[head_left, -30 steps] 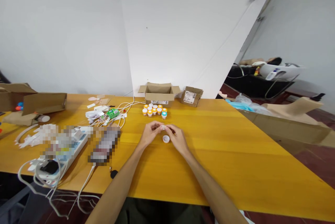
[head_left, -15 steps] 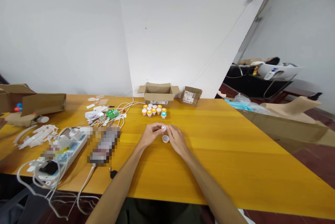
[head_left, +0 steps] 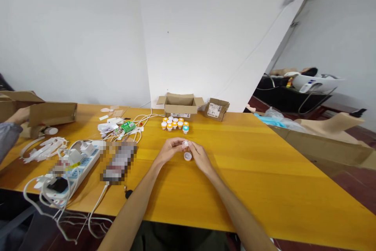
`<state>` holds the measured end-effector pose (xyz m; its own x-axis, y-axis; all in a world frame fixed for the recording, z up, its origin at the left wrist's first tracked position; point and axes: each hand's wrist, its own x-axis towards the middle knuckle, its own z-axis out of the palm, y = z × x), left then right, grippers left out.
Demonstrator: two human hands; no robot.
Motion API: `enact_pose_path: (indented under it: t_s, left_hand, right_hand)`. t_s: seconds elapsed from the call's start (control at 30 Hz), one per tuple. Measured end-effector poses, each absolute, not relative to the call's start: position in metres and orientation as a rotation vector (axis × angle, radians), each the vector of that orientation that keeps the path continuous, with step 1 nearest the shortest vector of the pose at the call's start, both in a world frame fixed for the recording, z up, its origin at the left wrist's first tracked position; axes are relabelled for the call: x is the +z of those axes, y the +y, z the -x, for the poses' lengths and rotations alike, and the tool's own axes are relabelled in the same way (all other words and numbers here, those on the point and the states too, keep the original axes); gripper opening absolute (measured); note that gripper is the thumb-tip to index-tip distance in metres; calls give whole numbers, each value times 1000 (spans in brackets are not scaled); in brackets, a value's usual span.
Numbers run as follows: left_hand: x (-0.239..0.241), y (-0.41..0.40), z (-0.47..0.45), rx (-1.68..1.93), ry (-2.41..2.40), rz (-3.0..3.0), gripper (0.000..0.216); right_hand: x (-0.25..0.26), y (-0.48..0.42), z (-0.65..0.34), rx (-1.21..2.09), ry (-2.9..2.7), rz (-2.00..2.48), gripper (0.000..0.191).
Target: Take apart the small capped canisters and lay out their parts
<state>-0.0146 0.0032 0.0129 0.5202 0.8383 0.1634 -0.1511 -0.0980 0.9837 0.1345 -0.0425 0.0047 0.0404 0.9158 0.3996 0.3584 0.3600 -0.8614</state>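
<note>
My left hand and my right hand meet above the yellow table, fingers pinched together on a small white piece held between them. Just below it a small white round cap lies on the table, next to my right hand. Behind my hands stands a cluster of several small jars with orange and white lids, one with a teal lid.
An open cardboard box and a smaller carton sit at the wall. A power strip, white cables and packets lie at the left. Another person's sleeve reaches into a cardboard box at the far left.
My hands stay together on the small white piece, shifted a little. Another person's arm has come into view at the far left.
</note>
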Motion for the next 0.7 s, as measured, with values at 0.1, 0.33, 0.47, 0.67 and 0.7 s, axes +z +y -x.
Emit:
enact_pose_path:
  t_s: [0.1,0.33,0.47,0.67,0.7]
  left_hand:
    - [11,4,14,945,621,-1482,41]
    - [10,8,17,1063,799,-1824,18]
    - [9,11,24,1119,995,-2043,15]
    - [-2,18,32,1075,1206,-2238,18]
    - [-3,18,33,1058,1222,-2250,18]
  right_hand:
    - [4,-42,-136,635,-1526,1205,50]
    - [0,-42,-136,607,-1528,1248,52]
    - [-2,-42,-137,462,-1575,1293,47]
    - [-7,-40,-138,273,-1655,1347,36]
    - [-8,-40,-138,257,-1666,1357,35]
